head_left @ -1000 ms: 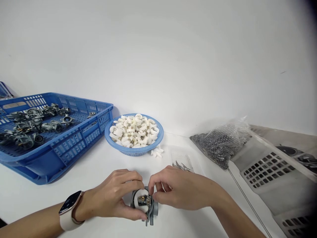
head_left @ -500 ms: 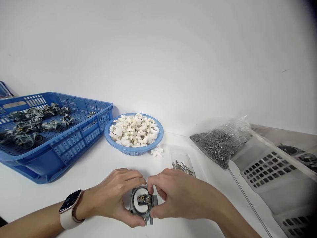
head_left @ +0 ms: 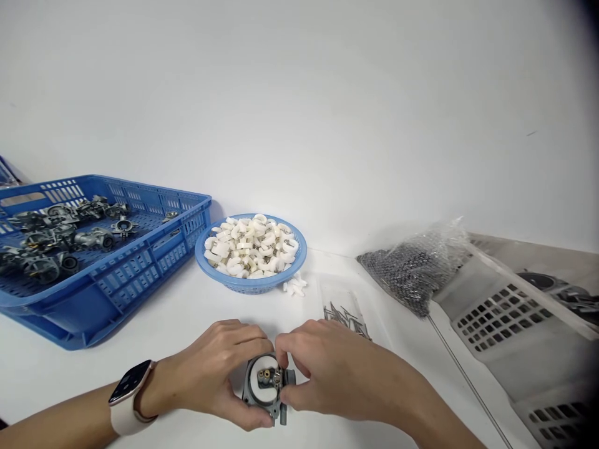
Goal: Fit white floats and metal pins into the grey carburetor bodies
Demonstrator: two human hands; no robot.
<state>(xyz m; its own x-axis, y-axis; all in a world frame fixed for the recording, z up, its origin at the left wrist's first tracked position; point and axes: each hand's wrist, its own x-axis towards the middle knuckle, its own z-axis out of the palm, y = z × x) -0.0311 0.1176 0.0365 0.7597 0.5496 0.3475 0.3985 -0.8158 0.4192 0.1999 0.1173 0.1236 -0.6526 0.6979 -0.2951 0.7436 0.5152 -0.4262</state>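
Note:
A grey metal carburetor body (head_left: 249,388) sits at the bottom middle, its round bowl side facing up. Inside it lies a white C-shaped float (head_left: 267,394) around two small brass jets. My left hand (head_left: 222,374), with a watch at the wrist, wraps the carburetor from the left, thumb at the near edge and fingers at the far edge. My right hand (head_left: 327,368) has thumb and forefinger bent together at the float's hinge side, on the right of the body. Whether a small pin is between those fingertips is hidden.
On the left stands a blue crate (head_left: 140,274) with several carburetor bodies. A blue basket (head_left: 250,285) heaped with white floats is behind my hands, loose white pieces (head_left: 296,285) beside it. Thin pins (head_left: 345,318) lie in a clear tray. Rightward are a plastic bag of dark parts (head_left: 402,274) and a grey crate (head_left: 496,355).
Both hands and the carburetor appear slightly further left, along with the whole view. The right fingertips stay at the float's hinge side, and the left hand keeps its hold.

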